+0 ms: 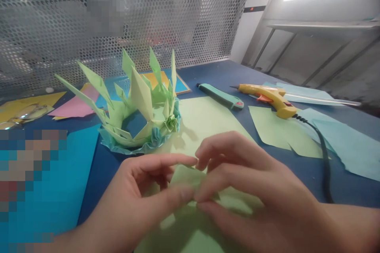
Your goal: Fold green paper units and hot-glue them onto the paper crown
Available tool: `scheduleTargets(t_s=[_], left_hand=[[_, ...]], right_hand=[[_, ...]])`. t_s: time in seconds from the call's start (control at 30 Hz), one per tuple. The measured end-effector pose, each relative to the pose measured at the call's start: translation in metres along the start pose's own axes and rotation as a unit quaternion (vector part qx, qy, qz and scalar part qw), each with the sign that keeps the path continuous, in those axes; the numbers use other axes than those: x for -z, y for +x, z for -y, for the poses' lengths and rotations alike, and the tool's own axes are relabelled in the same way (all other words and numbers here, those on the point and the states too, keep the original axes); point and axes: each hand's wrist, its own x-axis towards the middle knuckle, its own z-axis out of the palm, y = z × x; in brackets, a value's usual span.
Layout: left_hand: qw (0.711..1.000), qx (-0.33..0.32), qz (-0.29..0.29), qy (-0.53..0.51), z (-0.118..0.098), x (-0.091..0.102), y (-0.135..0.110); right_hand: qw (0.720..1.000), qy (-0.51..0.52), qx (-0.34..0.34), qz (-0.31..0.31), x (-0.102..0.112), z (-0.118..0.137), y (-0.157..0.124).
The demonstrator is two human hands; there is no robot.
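My left hand (142, 193) and my right hand (252, 189) meet near the bottom of the view. Both pinch a small folded piece of light green paper (187, 178), thumbs and forefingers closed on it. The piece is held just above a larger light green sheet (204, 120) lying on the blue table. Behind my hands stands a green paper crown (135, 114) with tall pointed spikes and a blue-green ruffled base.
A teal utility knife (221, 97) and a yellow glue gun (274, 99) with a black cord (323, 154) lie to the right. Green and light blue sheets (350, 142) lie at right; pink, yellow and blue sheets (75, 104) at left. A perforated metal screen (178, 16) stands behind.
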Motion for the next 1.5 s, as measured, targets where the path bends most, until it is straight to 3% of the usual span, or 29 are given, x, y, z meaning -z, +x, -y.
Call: scheduleTargets(t_s=[0.2,0.37,0.53,0.67,1.0,1.23,1.33,1.5], left_hand=[[0.999,-0.032,0.026,0.005,0.008,0.001,0.000],[0.996,-0.078,0.005,0.051,0.008,-0.002,-0.002],[0.995,-0.076,0.025,0.061,0.011,0.000,-0.003],[0.996,-0.052,0.026,0.066,0.012,0.003,-0.004],[0.993,-0.022,0.040,-0.106,0.005,0.004,0.000],[0.994,-0.002,0.085,-0.074,0.005,0.003,0.000],[0.993,-0.002,0.088,-0.074,0.006,0.003,-0.004],[0.991,-0.097,0.084,-0.028,0.006,0.002,-0.007]], right_hand=[[0.996,0.033,-0.077,-0.007,-0.002,0.003,0.004],[0.994,0.065,-0.089,0.018,0.000,0.002,0.004],[0.987,0.090,-0.131,0.000,-0.001,0.001,0.005],[0.986,0.115,-0.116,0.019,-0.002,0.000,0.004],[0.991,0.067,-0.005,0.116,0.008,-0.005,0.002],[0.993,-0.036,0.068,0.088,0.016,-0.008,0.002],[0.993,-0.019,0.064,0.094,0.018,-0.007,0.005],[0.996,0.048,-0.018,0.068,0.012,-0.004,0.006]])
